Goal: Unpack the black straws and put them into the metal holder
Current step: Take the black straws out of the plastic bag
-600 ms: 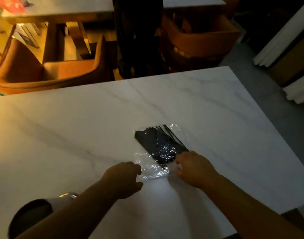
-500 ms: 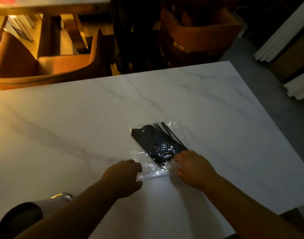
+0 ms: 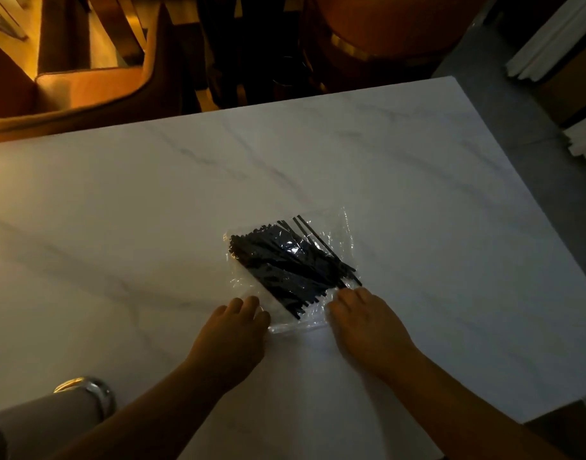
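A clear plastic packet [image 3: 338, 234] of black straws [image 3: 285, 263] lies flat near the middle of the white marble table [image 3: 417, 194]. My left hand [image 3: 232, 336] has its fingers curled on the packet's near left corner. My right hand [image 3: 368, 323] grips the near right edge, with its fingertips next to the straw ends. The packet still encloses the straws. The metal holder [image 3: 52, 419], a grey cylinder with a shiny chrome rim, stands at the near left by my left forearm; its mouth is cut off by the frame.
Orange upholstered chairs [image 3: 86, 88] stand beyond the table's far edge. The table's right corner [image 3: 550, 393] drops to grey floor. White boards and a box [image 3: 557, 44] lean at the far right.
The camera has tilted down and come closer. Both hands stay at the packet's near edge, with the left closing in on its corner. The packet has not moved on the table.
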